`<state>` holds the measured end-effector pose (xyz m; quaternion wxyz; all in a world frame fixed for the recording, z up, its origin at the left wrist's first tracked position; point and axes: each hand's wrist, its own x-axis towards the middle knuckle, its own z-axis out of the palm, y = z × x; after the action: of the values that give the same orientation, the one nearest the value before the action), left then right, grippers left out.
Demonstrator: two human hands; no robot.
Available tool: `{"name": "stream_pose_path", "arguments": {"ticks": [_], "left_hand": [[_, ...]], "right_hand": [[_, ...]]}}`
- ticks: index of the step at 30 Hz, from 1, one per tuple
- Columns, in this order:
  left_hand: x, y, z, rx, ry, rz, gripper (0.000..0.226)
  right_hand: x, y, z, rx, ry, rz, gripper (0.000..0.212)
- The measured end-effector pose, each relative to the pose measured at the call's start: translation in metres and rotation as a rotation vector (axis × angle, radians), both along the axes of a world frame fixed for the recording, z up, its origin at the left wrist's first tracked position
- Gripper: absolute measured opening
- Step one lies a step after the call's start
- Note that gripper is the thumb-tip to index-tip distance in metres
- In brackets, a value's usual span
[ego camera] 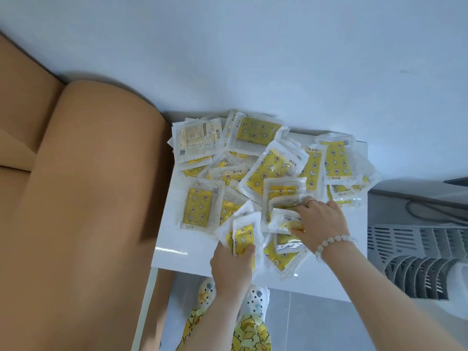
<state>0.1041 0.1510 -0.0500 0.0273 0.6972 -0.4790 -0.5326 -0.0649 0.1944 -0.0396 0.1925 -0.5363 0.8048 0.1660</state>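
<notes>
Sorting looks barely begun: my left hand [231, 264] pinches a thin stack of yellow packets [244, 236] near the front edge of the white table [177, 239], my right hand [321, 224] curls round another packet [285, 220] just beside it, while most of the pile [263, 168] lies loose behind

Glossy plastic packets [268, 168], smooth white table [182, 239]

No writing can be read with certainty. One packet [197, 140], just left of the frame's centre, lies back side up. It bears a dense printed label with a table, small symbols and a column of characters, all too blurred to make out. The yellow packets [272, 165] carry short lines of characters along their edges, likewise illegible.
</notes>
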Motion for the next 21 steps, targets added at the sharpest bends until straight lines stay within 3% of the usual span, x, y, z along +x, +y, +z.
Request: {"name": "stream_pose_path", "arguments": {"ticks": [3, 6, 10, 14, 21], "left_hand": [[0.006, -0.01, 0.024, 0.005, 0.062, -0.034, 0.017], [0.007, -0.024, 0.058, 0.028, 0.111, -0.077, 0.012], [0.002, -0.049, 0.117, 0.009, 0.157, -0.096, 0.026], [0.001, -0.073, 0.176, 0.047, 0.225, -0.101, 0.019], [0.028, -0.1, 0.257, 0.091, 0.341, -0.117, 0.014]], "right_hand": [[0.0, 0.005, 0.031, 0.018, -0.024, -0.095, 0.039], [-0.004, 0.005, 0.077, -0.031, -0.107, -0.296, 0.03], [-0.007, 0.001, 0.141, -0.167, -0.332, -0.724, 0.035], [-0.001, 0.0, 0.195, -0.31, -0.592, -0.996, 0.039], [0.01, -0.029, 0.278, -0.274, -0.619, -0.912, 0.04]]}}
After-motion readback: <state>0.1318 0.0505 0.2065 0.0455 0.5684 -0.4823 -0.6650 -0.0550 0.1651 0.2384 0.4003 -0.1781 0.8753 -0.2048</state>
